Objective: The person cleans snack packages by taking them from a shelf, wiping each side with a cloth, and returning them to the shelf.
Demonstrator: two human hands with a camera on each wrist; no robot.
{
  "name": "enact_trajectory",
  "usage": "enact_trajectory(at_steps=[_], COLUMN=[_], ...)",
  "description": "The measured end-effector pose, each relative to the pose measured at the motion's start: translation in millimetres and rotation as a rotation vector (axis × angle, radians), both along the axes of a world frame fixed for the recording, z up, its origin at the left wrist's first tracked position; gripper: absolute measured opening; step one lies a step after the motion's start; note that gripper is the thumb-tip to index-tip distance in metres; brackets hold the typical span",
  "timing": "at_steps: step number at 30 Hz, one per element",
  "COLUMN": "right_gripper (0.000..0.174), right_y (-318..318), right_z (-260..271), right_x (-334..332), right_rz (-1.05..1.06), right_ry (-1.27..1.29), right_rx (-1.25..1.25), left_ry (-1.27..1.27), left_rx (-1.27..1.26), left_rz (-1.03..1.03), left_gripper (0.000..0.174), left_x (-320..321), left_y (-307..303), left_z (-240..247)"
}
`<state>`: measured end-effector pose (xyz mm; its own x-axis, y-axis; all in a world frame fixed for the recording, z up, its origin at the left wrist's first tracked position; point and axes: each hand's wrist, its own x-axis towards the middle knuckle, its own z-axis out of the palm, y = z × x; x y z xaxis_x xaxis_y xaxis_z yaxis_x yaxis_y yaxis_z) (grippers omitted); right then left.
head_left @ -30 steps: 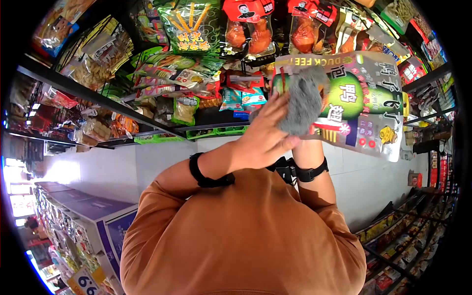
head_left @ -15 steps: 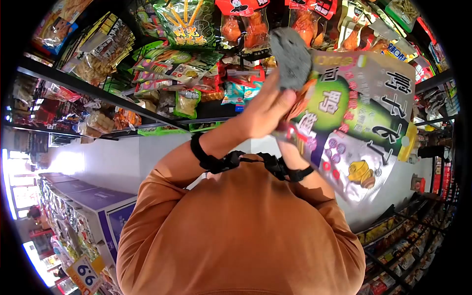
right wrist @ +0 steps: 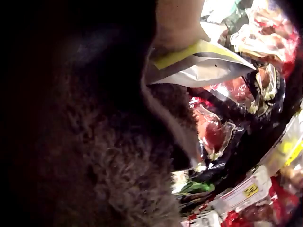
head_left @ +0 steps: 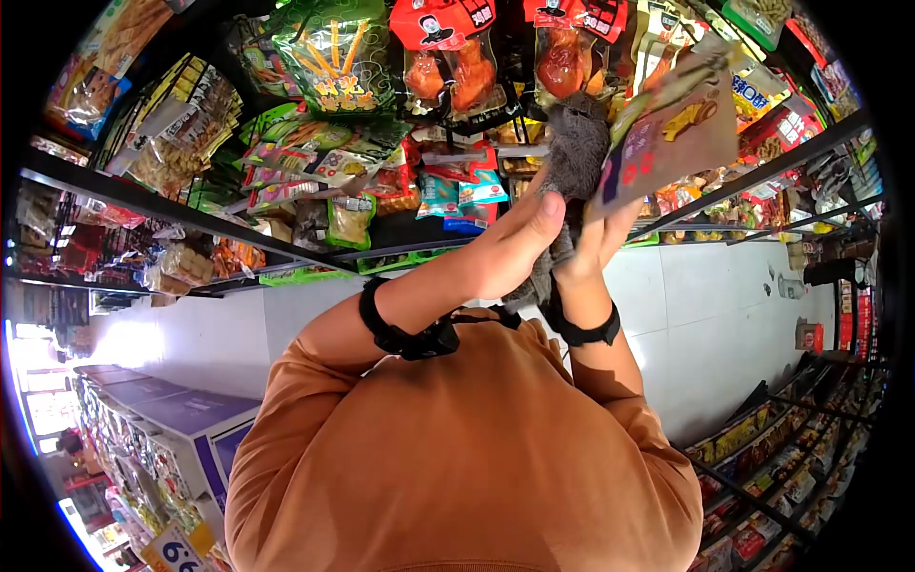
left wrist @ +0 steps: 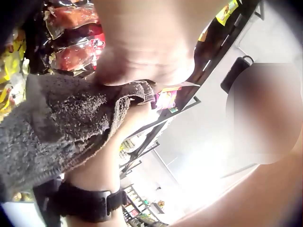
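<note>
My left hand point(head_left: 515, 250) holds a fuzzy grey cloth point(head_left: 577, 148), its thumb lying along the near side. The cloth sticks up past the fingers and a tail of it hangs below the hand. Close by on the right, my right hand point(head_left: 602, 238) grips the lower edge of a large duck snack bag point(head_left: 672, 143), seen tilted and nearly edge-on. In the left wrist view the cloth point(left wrist: 71, 123) spreads below the left hand point(left wrist: 147, 52). Dark cloth point(right wrist: 128, 175) fills much of the right wrist view, beside the bag's folded edge point(right wrist: 203, 71).
A shelf rack with a black rail point(head_left: 181, 210) holds many snack packs ahead, among them red-topped packs of meat point(head_left: 448, 67) and a green snack bag point(head_left: 334, 57). Purple-sided boxes point(head_left: 172, 400) stand behind on the left, and another rack point(head_left: 782, 477) behind on the right.
The bag has turned from face-on to nearly edge-on and risen. The cloth, at first across the bag's front, now stands at its left side. The left hand has shifted slightly lower.
</note>
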<state>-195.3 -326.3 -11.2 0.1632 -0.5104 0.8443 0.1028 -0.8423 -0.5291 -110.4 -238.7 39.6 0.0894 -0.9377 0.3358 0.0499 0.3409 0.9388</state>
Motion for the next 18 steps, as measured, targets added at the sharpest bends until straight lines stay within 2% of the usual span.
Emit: enact_trajectory(at_steps=[1, 2, 3, 5, 6, 7, 8, 9, 10, 11, 12, 15, 18], right_gripper=[0.054, 0.057, 0.058, 0.057, 0.051, 0.049, 0.049, 0.051, 0.051, 0.051, 0.051, 0.050, 0.050], right_y=[0.3, -12.7, -0.1, 32.0, 39.1, 52.4, 52.0, 52.6, 51.7, 53.2, 58.1, 67.3, 75.8], right_z=[-3.8, -31.3, -12.2, -5.1, -5.4, 16.6, -0.3, -11.2, -17.2, -20.6, -20.7, -17.8, -11.4], right_x=[-8.4, -24.7, 12.1, 0.6, 0.5, -1.1, 6.7, 15.3, 19.4, 20.4, 21.0, 25.4, 30.0], right_rz=[-0.028, 0.085, 0.469, 0.446, 0.436, 0.368, 0.496, 0.602, 0.664, 0.715, 0.743, 0.741, 0.719], right_ry=[0.129, 0.172, -0.259, -0.129, -0.084, -0.013, -0.197, -0.384, -0.447, -0.449, -0.432, -0.364, -0.312], right_rx=[0.028, 0.072, -0.034, 0.147, 0.122, 0.170, 0.683, 1.202, 1.328, 1.295, 1.241, 1.052, 0.940], left_ry=[-0.001, -0.012, -0.021, 0.031, 0.100, 0.169, 0.157, -0.043, -0.260, -0.477, -0.471, -0.416, -0.531], left_rx=[-0.003, 0.031, 0.065, 0.049, 0.066, 0.082, -0.014, 0.112, 0.095, 0.077, 0.077, -0.138, -0.209], left_rz=[-0.003, 0.010, 0.023, 0.119, 0.020, -0.077, -0.036, -0.046, 0.041, 0.130, 0.135, -0.005, 0.077], left_gripper=[0.092, 0.091, 0.091, 0.088, 0.087, 0.087, 0.064, 0.060, 0.059, 0.059, 0.059, 0.064, 0.067], left_x=[2.6, 5.6, 7.6, 16.2, 22.5, 29.3, 33.5, 33.8, 30.7, 27.3, 30.7, 39.2, 41.7], left_y=[0.9, 3.6, 5.7, -0.1, -0.7, -0.7, -4.3, -2.3, 5.8, 14.8, 17.0, 24.7, 51.0], left_z=[2.4, 6.0, 8.1, 5.7, 11.4, 16.8, 5.2, 5.8, 6.9, 10.2, 8.5, -1.1, -2.2])
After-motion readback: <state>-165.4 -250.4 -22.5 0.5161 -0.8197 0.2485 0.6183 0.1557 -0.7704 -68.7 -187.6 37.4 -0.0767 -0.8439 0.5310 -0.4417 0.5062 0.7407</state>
